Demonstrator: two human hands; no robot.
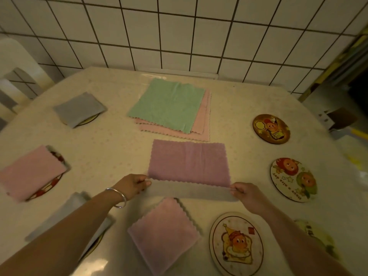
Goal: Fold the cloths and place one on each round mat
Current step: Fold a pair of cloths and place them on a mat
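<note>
We record our left hand (133, 185) pinching the near-left corner of the purple cloth (188, 162). The cloth lies mid-bench (111, 148), just before the green cloth (169, 105), long axis left-right, near edge lifted. Our right hand (246, 193) pinches the near-right corner.

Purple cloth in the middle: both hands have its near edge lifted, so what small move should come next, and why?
Probably carry the lifted near edge forward onto the far edge, folding the purple cloth in half. The left hand and right hand each pinch a near corner, the rest lies flat, and three round mats, such as the nearest one, are uncovered.
</note>
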